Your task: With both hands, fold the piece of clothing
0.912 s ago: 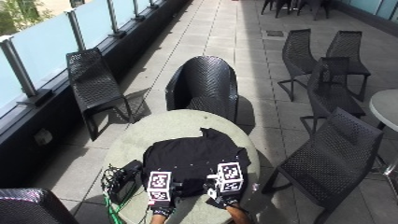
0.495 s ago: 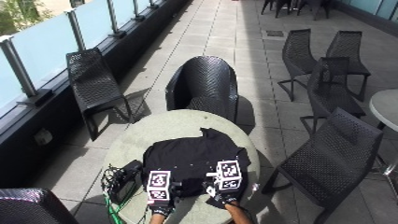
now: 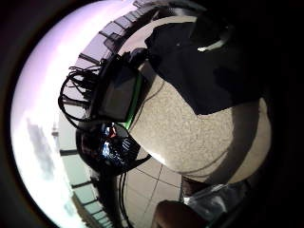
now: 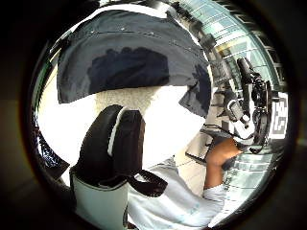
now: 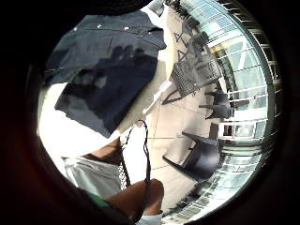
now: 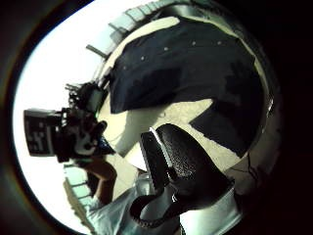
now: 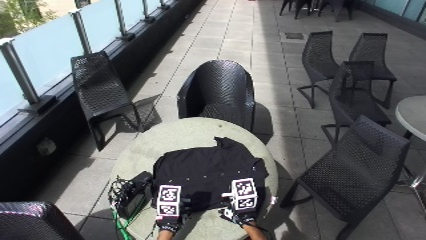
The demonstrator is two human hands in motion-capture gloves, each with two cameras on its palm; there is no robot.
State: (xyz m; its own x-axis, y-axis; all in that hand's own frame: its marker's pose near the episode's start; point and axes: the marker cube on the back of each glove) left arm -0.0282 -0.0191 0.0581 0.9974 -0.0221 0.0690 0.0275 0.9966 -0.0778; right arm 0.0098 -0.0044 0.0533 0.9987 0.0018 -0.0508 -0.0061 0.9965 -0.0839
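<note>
Lying spread flat on the round pale stone table [image 7: 180, 137], black short-sleeved cloth garment [image 7: 210, 175] not yet folded. Hovering over its near hem, left hand [image 7: 168, 212] and right hand [image 7: 241, 207], holding nothing; finger state impossible to tell. Probably calling next for pinching that hem.

No text, label, brand or number is showing clearly enough to read. The black garment [image 7: 210, 177] is showing no print.
</note>
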